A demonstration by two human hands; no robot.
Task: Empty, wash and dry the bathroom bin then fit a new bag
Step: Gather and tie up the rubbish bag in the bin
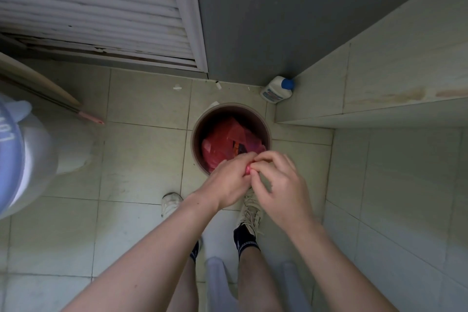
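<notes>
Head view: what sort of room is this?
Most likely a small bathroom: pale tiled floor and tiled wall, a white louvred door, and a white blue-capped cleaning bottle beside a round brown bin.

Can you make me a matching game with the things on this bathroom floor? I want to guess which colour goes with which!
Things:
1. bag in the bin
2. bottle cap
3. shoes
4. socks

Colours:
A. black
B. red
C. white
D. blue

Pairs: 1-B, 2-D, 3-C, 4-A
</notes>
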